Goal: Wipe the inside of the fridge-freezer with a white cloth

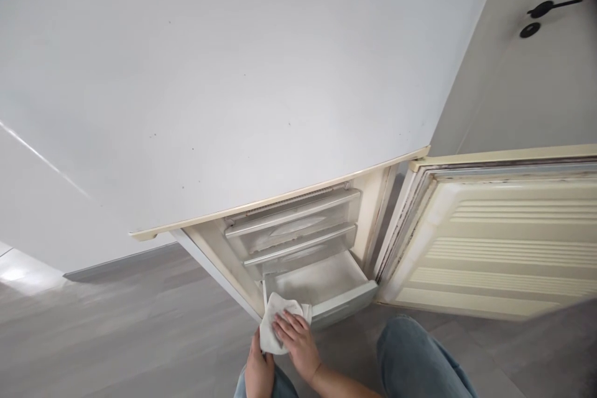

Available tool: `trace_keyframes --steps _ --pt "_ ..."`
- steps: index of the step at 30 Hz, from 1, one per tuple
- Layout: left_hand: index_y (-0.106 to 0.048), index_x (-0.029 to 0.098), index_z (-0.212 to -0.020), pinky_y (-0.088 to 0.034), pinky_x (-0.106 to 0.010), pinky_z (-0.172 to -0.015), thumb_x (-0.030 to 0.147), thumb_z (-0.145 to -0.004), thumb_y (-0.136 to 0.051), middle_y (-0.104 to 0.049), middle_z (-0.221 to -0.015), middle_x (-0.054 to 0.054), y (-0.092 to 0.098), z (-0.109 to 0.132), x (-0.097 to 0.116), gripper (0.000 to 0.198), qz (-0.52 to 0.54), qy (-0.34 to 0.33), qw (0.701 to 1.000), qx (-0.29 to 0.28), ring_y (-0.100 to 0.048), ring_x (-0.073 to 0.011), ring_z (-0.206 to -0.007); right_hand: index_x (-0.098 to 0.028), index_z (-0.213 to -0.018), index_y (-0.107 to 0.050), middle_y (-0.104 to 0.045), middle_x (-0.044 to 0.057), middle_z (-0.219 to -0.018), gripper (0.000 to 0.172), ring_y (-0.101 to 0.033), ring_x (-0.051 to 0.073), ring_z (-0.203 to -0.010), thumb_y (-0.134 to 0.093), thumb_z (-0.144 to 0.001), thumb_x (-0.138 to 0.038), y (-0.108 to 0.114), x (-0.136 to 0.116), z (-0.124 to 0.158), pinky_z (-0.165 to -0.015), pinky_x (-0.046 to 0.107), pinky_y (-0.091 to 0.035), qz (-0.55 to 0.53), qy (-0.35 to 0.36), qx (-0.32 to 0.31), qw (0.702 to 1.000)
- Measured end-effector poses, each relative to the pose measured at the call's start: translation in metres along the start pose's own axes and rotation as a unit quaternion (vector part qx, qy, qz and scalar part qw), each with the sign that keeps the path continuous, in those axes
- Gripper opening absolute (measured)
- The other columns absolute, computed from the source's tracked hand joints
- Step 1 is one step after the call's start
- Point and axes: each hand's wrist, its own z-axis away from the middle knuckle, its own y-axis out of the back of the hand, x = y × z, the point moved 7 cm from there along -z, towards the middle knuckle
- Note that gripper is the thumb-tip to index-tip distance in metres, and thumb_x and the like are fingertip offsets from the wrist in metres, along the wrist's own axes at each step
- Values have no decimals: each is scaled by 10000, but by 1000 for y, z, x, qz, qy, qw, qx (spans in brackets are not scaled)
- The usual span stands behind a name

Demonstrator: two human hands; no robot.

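Note:
A white cloth (272, 331) is bunched between my two hands, in front of the left corner of a pulled-out freezer drawer (321, 280). My left hand (259, 368) is closed on its lower edge from below. The fingers of my right hand (298, 342) lie bent across the top of the cloth, with the thumb hidden. Part of the drawer's front panel (345, 306) is behind the cloth. The inside of the drawer looks whitish and bare.
Two clear-fronted drawers (298, 224) sit pushed in above. The ribbed cream freezer door (504, 242) stands wide open at the right, its seal darkly stained. Above is the white upper front (261, 87). My jeans-covered knee (415, 354) is close to the door over grey flooring (140, 323).

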Motion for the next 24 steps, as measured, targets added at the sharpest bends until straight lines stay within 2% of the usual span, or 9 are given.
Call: trace_keyframes --steps 2,5,8,12,15,18,21,24 --pt "-324 184 -1298 -475 -323 -883 180 -768 -337 -589 -1314 -158 -1 -1 -1 530 5 2 1000 -7 -613 -240 -1129 -253 -1162 -605 -597 -73 -1274 286 -495 121 -1199 -386 -985 -304 1 4 0 -934 264 -418 -16 37 15 999" --pt "-377 231 -1242 -484 -299 -859 304 -828 -351 -641 -1240 -117 1 -1 2 421 32 -16 999 5 -630 -209 -1093 -274 -1095 -641 -629 -95 -1219 267 -506 105 -1179 -399 -983 -285 16 26 11 -938 261 -416 -29 86 22 996" --pt "-423 259 -1199 -484 -293 -869 486 -849 -337 -659 -1216 -91 3 0 4 426 43 -30 998 31 -618 -202 -1116 -283 -1141 -632 -591 -96 -1276 259 -460 121 -1246 -439 -969 -260 35 60 31 -961 284 -418 4 123 -33 992" --pt "-439 277 -1210 -475 -302 -902 531 -844 -343 -669 -1197 -78 4 5 3 456 49 -28 998 40 -616 -199 -1118 -260 -1242 -582 -540 -67 -1343 328 -421 138 -1289 -403 -971 -208 63 109 63 -998 300 -397 63 137 -68 986" --pt "-460 270 -1203 -473 -314 -908 531 -840 -355 -670 -1188 -85 7 8 5 459 67 -22 997 41 -610 -206 -1119 -249 -1318 -521 -516 -56 -1369 514 -387 144 -1319 -340 -889 -33 77 147 86 -1035 315 -351 79 76 -64 992" --pt "-500 270 -1170 -471 -319 -929 513 -807 -439 -661 -1196 -77 9 10 7 441 129 -5 990 47 -608 -216 -1115 -234 -1382 -450 -512 -24 -1377 705 -371 157 -1334 -314 -749 43 86 178 107 -1058 335 -320 87 -33 -37 995" --pt "-447 247 -1228 -450 -327 -1001 489 -799 -456 -571 -1344 -106 0 15 4 492 202 41 977 61 -575 -226 -1188 -231 -1426 -383 -505 12 -1383 689 -369 180 -1340 -332 -773 -18 89 194 122 -1057 352 -341 79 -162 25 983" --pt "-270 93 -1350 -403 -380 -1086 428 -827 -411 -430 -1452 -254 -25 26 -7 637 258 131 955 63 -488 -278 -1306 -206 -1432 -376 -468 49 -1414 600 -372 210 -1340 -318 -840 -122 83 195 133 -1008 366 -410 51 -313 95 944"
